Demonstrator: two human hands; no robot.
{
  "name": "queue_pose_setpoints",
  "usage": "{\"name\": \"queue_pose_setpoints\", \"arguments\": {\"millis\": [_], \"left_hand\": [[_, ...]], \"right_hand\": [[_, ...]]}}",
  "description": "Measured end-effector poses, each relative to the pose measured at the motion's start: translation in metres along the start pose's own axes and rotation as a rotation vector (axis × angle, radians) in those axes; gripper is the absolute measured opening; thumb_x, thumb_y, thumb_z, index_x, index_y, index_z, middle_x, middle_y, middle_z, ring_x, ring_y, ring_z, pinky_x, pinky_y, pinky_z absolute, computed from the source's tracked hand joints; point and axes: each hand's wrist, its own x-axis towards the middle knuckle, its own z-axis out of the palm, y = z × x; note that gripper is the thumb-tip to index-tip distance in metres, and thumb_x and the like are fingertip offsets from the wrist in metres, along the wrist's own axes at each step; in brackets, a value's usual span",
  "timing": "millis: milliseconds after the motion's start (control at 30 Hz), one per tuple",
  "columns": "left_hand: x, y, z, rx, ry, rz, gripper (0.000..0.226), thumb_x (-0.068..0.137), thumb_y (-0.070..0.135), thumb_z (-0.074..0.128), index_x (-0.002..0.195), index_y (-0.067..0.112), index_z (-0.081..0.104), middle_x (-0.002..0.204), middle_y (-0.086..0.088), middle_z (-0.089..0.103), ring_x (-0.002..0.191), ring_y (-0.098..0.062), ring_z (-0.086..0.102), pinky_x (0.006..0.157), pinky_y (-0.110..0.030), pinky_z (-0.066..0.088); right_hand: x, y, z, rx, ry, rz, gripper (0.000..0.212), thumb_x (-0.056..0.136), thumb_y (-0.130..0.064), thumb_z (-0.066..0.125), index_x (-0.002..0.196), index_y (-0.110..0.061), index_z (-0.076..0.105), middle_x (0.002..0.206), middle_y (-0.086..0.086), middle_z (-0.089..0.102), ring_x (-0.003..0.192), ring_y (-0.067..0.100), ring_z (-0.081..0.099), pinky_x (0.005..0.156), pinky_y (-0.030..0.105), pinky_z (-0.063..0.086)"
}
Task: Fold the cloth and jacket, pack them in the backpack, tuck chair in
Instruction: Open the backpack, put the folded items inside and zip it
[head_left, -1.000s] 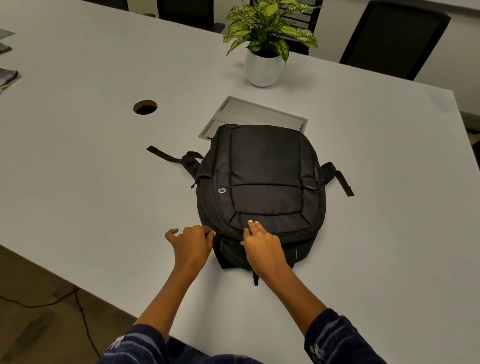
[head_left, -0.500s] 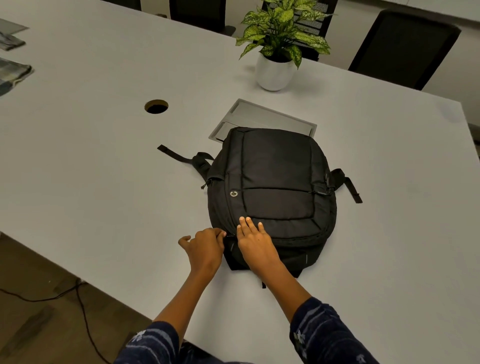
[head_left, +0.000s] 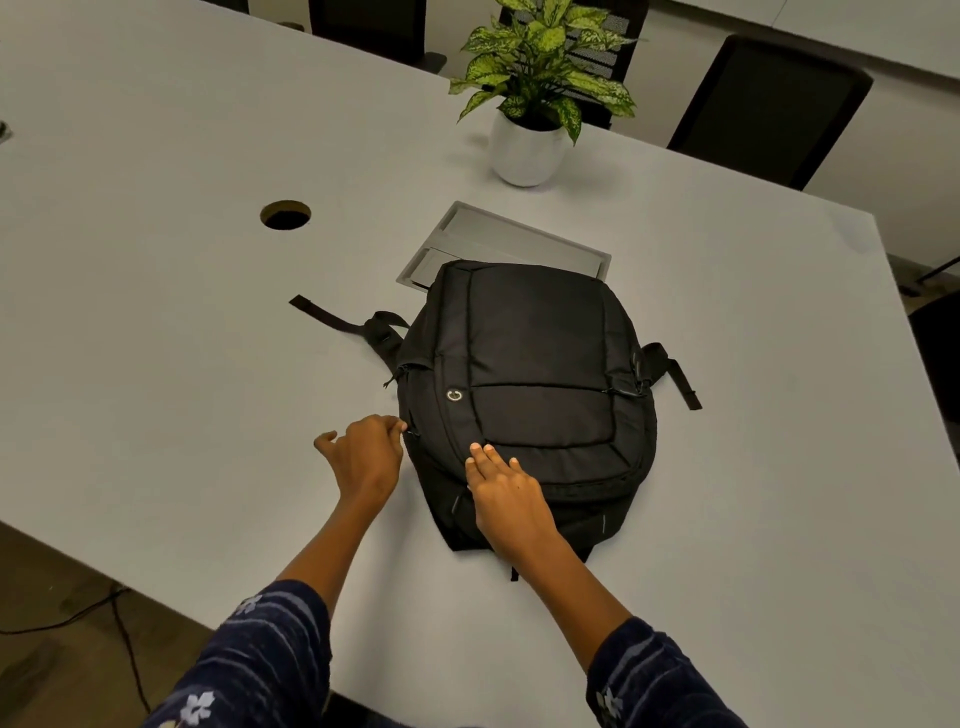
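Fingers (head_left: 480, 453) of the right hand (head_left: 506, 496) lie straight and flat on the near front panel of the black backpack (head_left: 524, 395), pressing the fabric rather than curling round anything; the fingertips of the left hand (head_left: 363, 457) are drawn together at the pack's left side seam, apparently pinching a small zipper pull (head_left: 410, 432), though the pull itself is too small to confirm; the little finger sticks out free.

Location of item: the backpack lies flat, front face up, on the white table (head_left: 156, 338), near the person's edge; its far end overlaps a grey recessed cable hatch (head_left: 498, 244); one shoulder strap (head_left: 337, 322) trails out to the left on the tabletop, another shows at the right side. No cloth or jacket is visible.

Handling assessment: the shell reads as soft padded fabric, domed and full-looking, so it should dent under pressure and shift on the smooth tabletop if pulled one-handed; judged moderate in weight, not fragile. Recommended holds: the zipper pull for closing, with the flat hand bracing the panel just beside the zip line to keep the fabric taut; the straps or top handle for any lift; the handle is not visible here.

Relation to fingers: right fingertips rest on the panel, just inside the curved zip seam; left fingertips touch the pack's side edge, the palm clear of it over the table.
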Motion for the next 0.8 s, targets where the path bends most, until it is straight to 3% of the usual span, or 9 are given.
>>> {"name": "queue_pose_setpoints", "arguments": {"millis": [367,433,533,600,733,800], "left_hand": [[0.07,0.007,0.004,0.144,-0.021,0.032,0.021,0.097,0.019,0.048,0.104,0.013,0.068,0.093,-0.011,0.068,0.086,-0.025,0.059,0.103,-0.043,0.024],[0.083,0.009,0.007,0.174,-0.017,0.034,0.019,0.097,0.018,0.05,0.1,0.013,0.068,0.088,-0.011,0.066,0.08,-0.024,0.056,0.102,-0.044,0.025],[0.099,0.014,0.011,0.226,-0.013,0.046,0.018,0.096,0.018,0.05,0.096,0.012,0.068,0.085,-0.011,0.066,0.078,-0.024,0.056,0.101,-0.044,0.026],[0.104,0.015,0.017,0.238,-0.019,0.062,0.017,0.096,0.017,0.051,0.096,0.011,0.067,0.086,-0.012,0.066,0.082,-0.027,0.058,0.101,-0.045,0.026],[0.096,0.011,0.024,0.216,-0.041,0.011,0.019,0.096,0.014,0.05,0.103,0.008,0.067,0.093,-0.016,0.066,0.079,-0.028,0.055,0.089,-0.041,0.032],[0.086,0.01,0.018,0.154,-0.058,0.042,0.024,0.095,0.012,0.051,0.116,0.006,0.062,0.11,-0.02,0.063,0.095,-0.035,0.058,0.089,-0.042,0.034]], "right_hand": [[-0.005,0.003,-0.001,0.026,-0.027,0.003,0.055,0.097,-0.006,0.04,0.148,-0.004,0.021,0.158,0.012,0.014,0.146,0.027,0.013,0.117,0.045,0.016],[-0.007,0.001,-0.005,0.039,0.014,0.005,0.055,0.093,-0.007,0.051,0.144,-0.004,0.032,0.155,0.012,0.025,0.143,0.027,0.023,0.114,0.044,0.024],[-0.01,0.002,-0.005,-0.016,0.134,-0.019,0.06,0.054,-0.024,0.089,0.11,-0.014,0.071,0.12,0.002,0.066,0.111,0.015,0.063,0.087,0.031,0.055],[-0.008,0.003,-0.001,-0.031,0.186,-0.014,0.061,0.04,-0.029,0.093,0.098,-0.019,0.076,0.107,-0.004,0.072,0.099,0.01,0.068,0.077,0.026,0.058],[-0.007,0.003,0.007,-0.073,0.27,-0.008,0.057,0.044,-0.023,0.092,0.098,-0.015,0.076,0.109,0.0,0.071,0.1,0.014,0.068,0.078,0.029,0.058],[-0.013,0.004,0.006,-0.038,0.296,-0.017,0.051,0.052,-0.024,0.092,0.1,-0.015,0.075,0.113,0.004,0.07,0.104,0.018,0.067,0.082,0.032,0.057]]}}
